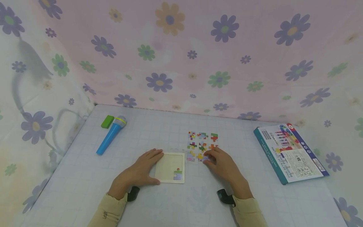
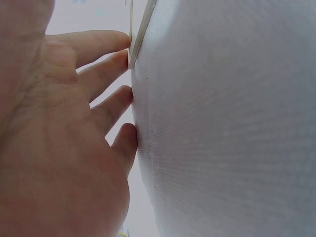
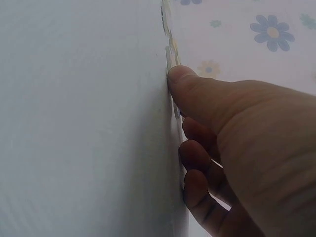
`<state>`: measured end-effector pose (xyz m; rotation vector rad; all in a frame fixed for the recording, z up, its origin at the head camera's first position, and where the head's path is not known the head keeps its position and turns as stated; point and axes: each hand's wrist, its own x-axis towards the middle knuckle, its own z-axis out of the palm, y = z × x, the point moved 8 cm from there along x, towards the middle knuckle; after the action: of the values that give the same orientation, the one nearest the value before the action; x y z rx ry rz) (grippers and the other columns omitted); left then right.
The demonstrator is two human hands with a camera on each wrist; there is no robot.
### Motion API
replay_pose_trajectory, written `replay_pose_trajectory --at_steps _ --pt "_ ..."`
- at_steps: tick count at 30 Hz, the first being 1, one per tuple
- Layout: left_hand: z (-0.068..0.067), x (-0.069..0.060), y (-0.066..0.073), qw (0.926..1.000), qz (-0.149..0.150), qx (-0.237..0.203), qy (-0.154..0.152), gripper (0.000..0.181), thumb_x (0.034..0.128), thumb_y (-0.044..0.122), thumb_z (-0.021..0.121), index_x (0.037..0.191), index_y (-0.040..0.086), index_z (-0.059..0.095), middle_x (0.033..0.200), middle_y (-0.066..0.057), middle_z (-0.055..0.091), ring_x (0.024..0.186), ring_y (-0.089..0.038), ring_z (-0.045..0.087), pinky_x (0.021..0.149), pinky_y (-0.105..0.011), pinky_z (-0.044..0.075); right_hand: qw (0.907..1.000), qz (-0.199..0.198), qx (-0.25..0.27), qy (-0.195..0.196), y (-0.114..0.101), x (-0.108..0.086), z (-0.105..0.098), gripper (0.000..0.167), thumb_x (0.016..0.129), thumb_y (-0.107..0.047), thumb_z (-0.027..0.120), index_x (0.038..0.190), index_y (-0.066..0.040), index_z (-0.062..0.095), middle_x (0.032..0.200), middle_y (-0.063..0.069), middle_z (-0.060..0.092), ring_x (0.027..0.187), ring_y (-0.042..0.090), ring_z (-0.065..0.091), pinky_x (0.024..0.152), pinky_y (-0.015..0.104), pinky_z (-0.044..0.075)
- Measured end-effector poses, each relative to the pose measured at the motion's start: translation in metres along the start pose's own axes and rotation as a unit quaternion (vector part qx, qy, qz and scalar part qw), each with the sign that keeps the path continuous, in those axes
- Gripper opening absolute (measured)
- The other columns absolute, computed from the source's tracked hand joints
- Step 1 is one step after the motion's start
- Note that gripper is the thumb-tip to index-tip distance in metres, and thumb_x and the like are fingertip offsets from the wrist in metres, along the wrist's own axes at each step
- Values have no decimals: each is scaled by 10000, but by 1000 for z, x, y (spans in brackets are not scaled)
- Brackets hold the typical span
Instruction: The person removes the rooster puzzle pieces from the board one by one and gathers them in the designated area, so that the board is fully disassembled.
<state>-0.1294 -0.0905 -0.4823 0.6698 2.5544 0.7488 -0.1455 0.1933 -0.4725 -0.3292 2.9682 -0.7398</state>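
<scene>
A square wooden puzzle tray (image 1: 165,168) with a pale raised rim lies on the table. One puzzle piece (image 1: 178,175), lilac and green, sits in its lower right corner. My left hand (image 1: 141,168) rests at the tray's left side, its spread fingers touching the edge; the left wrist view shows the fingertips (image 2: 123,95) down at table level. To the right of the tray, several loose puzzle pieces (image 1: 192,145) lie in rows. My right hand (image 1: 222,164) pinches a lilac puzzle piece (image 1: 204,158) at the near right of these rows, partly hidden by the fingers.
A blue toy microphone (image 1: 109,138) and a green block (image 1: 107,121) lie at the table's far left. On the right lies a flat printed box (image 1: 292,154) with a teal side. A flowered cloth (image 1: 187,63) hangs behind the table (image 1: 153,126).
</scene>
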Motion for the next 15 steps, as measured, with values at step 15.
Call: replay_pose_trajectory --at_steps 15 --pt "0 0 0 10000 3 12 2 1013 777 328 893 1596 110 340 1690 -40 289 1587 -336 181 1268 -586 228 10000 0 -36 -34 0 -2 -1 248 884 -281 803 1086 -159 728 892 -71 596 834 91 525 766 329 507"
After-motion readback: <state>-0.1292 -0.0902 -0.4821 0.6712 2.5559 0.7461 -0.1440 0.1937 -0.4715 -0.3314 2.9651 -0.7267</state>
